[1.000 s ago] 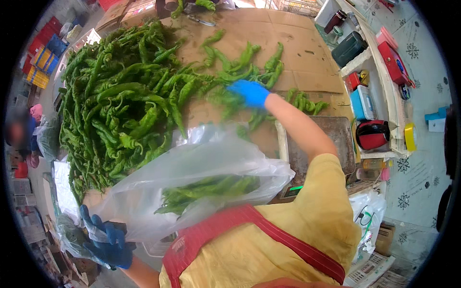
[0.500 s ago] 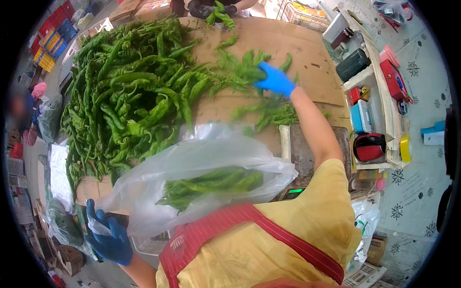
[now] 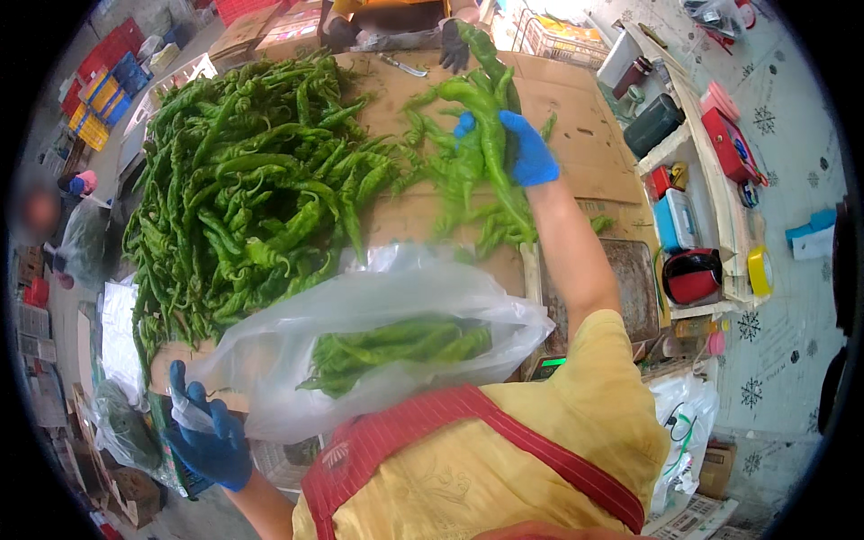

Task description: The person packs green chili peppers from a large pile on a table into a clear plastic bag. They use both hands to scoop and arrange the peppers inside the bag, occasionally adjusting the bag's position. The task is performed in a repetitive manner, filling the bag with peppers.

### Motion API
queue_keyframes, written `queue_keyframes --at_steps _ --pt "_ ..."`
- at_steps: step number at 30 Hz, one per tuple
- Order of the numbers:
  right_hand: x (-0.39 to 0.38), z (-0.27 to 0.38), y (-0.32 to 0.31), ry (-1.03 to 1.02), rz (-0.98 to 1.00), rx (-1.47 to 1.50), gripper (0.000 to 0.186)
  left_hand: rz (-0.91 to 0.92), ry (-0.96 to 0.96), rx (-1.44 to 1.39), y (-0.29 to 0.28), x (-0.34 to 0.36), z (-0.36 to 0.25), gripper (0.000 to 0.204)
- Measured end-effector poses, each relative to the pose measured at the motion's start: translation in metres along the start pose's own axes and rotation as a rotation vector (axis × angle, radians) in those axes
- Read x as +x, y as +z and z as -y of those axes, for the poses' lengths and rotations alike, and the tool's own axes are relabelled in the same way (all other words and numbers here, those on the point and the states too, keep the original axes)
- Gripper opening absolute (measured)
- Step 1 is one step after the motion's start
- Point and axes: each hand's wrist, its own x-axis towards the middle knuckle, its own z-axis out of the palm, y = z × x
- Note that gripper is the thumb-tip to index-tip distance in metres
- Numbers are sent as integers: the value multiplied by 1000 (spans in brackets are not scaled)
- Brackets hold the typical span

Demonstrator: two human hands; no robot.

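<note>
My right hand (image 3: pixel 533 151), in a blue glove, is closed around a bunch of long green peppers (image 3: pixel 489 144) lifted above the cardboard. Loose peppers (image 3: pixel 504 225) lie scattered beneath it. At lower left, my blue-gloved left hand (image 3: pixel 211 441) has its fingers partly curled, with a strip of the clear plastic bag (image 3: pixel 270 360) caught between them. The bag lies open in front of my body, and more green peppers (image 3: pixel 387 355) show inside it. A big heap of green peppers (image 3: pixel 243 189) covers the left side of the table.
Brown cardboard (image 3: pixel 576 135) covers the tabletop. A knife (image 3: pixel 401 66) lies at its far edge, near a co-worker's dark-gloved hand (image 3: pixel 454 47). A weighing scale (image 3: pixel 621 279) stands by my right arm. Beyond it runs a white shelf (image 3: pixel 711 171) with a red-black container (image 3: pixel 691 275) and yellow tape (image 3: pixel 760 273).
My right hand has closed on peppers and raised them off the cardboard. The co-worker's peppers are gone from their hands, and a knife now shows there. My left hand has barely moved.
</note>
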Motion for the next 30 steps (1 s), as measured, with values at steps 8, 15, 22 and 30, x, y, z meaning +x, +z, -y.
queue_keyframes --at_steps 8,15,22,30 --pt "-46 30 52 -14 274 52 53 -137 -8 40 37 18 21 83" --pt "-96 56 140 110 472 -887 72 -99 -14 572 43 40 26 90" --pt "-75 14 257 573 810 -1183 79 69 -53 277 38 26 10 95" --pt "-58 -120 206 512 1102 -1187 79 244 -107 175 15 12 -2 107"
